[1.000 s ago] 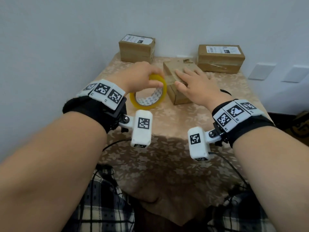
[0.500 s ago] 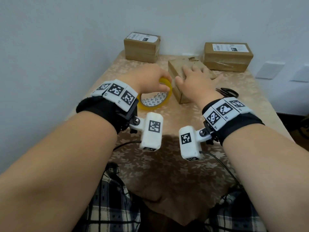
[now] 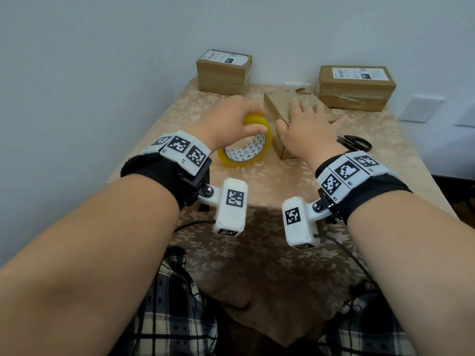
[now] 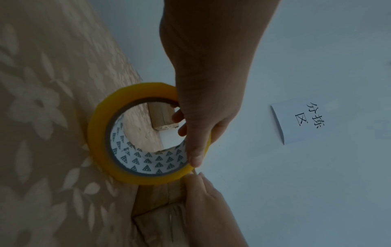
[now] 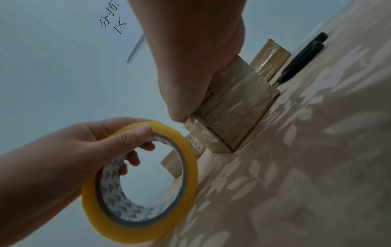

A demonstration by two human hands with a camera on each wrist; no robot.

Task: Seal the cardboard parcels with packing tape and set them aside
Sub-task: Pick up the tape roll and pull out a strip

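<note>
We find the tape roll (image 3: 245, 144) gripped in the left hand (image 3: 232, 118), just left of the parcel (image 3: 282, 109); the right hand (image 3: 309, 127) lies flat on the parcel, which runs away from us.

The right hand (image 5: 190, 66) lies on top of a taped box (image 5: 234, 107) that stands on the floral surface (image 5: 317, 167). The left hand (image 5: 84, 150) grips a yellow tape roll (image 5: 135, 230), thumb on its rim, fingers through the core. Black scissors (image 5: 300, 61) lie beyond the box, beside another box (image 5: 271, 58). A paper with writing (image 5: 118, 21) hangs on the wall.
</note>
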